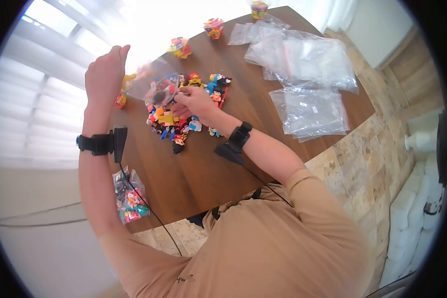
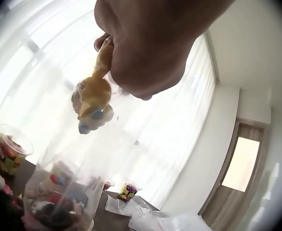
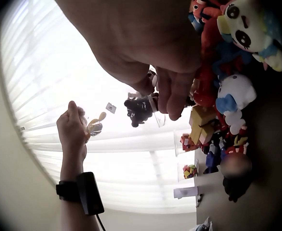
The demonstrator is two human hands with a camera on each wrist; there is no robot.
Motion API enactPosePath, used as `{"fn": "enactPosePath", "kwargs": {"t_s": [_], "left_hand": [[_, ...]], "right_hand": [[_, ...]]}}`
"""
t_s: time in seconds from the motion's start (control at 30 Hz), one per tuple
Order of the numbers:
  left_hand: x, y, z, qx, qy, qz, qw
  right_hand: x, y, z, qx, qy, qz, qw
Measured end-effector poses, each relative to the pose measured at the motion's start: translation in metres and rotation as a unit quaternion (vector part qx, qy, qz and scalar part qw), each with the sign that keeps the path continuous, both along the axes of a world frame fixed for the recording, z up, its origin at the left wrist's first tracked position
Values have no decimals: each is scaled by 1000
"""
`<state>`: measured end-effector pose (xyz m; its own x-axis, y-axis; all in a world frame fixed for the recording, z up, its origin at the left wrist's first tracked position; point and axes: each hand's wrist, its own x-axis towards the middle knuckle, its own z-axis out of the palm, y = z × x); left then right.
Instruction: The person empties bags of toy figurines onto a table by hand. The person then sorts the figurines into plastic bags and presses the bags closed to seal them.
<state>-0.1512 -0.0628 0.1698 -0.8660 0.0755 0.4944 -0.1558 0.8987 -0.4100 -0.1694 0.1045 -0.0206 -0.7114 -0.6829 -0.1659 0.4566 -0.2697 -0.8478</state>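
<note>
Yellow toy [image 2: 95, 94] up high, clear bag [image 1: 158, 83] lower!
Left hand [image 1: 106, 77] pinches the toy's slim top, right hand [image 1: 197, 103] grips the bag. Toy looks light, rubbery, well held there; the bag's limp film could slip: take its rim.

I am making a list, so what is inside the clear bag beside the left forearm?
In the head view, the bag holds small colorful things: pink and red, some green, some dark. The ones underneath are covered, so I cannot count them.
</note>
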Motion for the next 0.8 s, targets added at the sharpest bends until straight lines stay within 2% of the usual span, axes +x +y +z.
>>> {"fn": "enactPosePath", "kwargs": {"t_s": [0.17,0.27,0.4,0.47,0.53,0.6,0.67,0.73,0.8], "left_hand": [[3,-7,9,14,10,-30,999],[7,-7,20,46,27,-17,998],[11,-9,12,69,8,-19,997],[14,-15,1,56,-9,-54,997],[18,-19,4,85,-22,-8,996],[18,-22,8,125,18,-41,991],[21,-22,14,120,21,-43,992],[26,-25,22,127,44,-97,986],[30,-33,32,141,64,-103,982]], "right_hand": [[0,8,2,11,5,12,1000],[0,6,0,5,-6,10,1000],[-2,4,-5,-5,-17,8,1000],[-2,2,-9,-11,-22,-16,1000],[-1,6,-2,17,-9,-33,999],[-3,7,-6,-5,-9,-32,999],[-3,7,-7,1,-12,-29,999],[-3,6,-6,5,-16,-28,999],[-3,5,-5,1,-16,-36,999]]}}
